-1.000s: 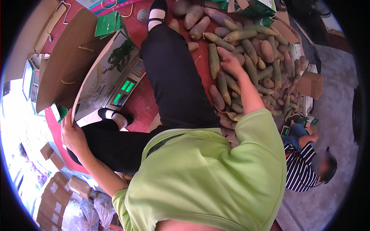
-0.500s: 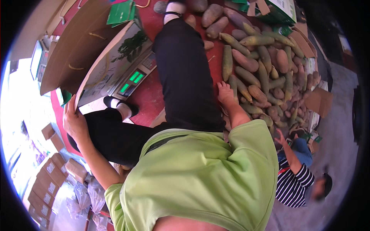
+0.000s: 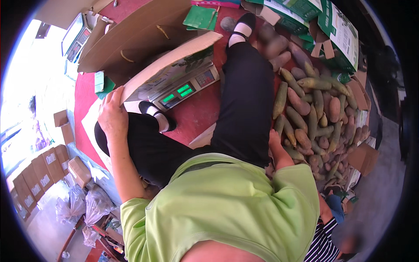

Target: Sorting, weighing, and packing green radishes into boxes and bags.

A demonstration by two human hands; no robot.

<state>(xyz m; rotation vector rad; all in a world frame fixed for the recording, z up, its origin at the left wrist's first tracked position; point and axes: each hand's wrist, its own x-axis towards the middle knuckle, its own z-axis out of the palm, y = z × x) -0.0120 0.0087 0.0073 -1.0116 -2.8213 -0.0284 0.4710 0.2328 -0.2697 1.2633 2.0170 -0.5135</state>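
My left hand [image 3: 112, 115] grips the near corner of an open cardboard box's flap [image 3: 170, 61], its fingers bent over the edge. The box stands on a digital scale [image 3: 185, 91] with lit green displays, partly covered by the flap. My right hand [image 3: 275, 139] is beside my right thigh, at the near left edge of a vegetable pile. A long green vegetable [image 3: 280, 100], like a radish, lies just beyond it. My leg partly hides that hand, so its fingers do not show clearly. Reddish-brown tubers [image 3: 299, 101] are mixed into the pile.
Green-and-white cartons [image 3: 340, 39] stand behind the pile. A second scale [image 3: 77, 41] is at the far left. Closed brown boxes [image 3: 37, 177] and plastic bags [image 3: 97, 205] are at the lower left. Another person in a striped shirt [image 3: 322, 244] is at the lower right.
The whole view has shifted, with the box, scale and pile now further right. My left hand still holds the flap. My right hand's fingers, spread on the red surface before, are now less visible.
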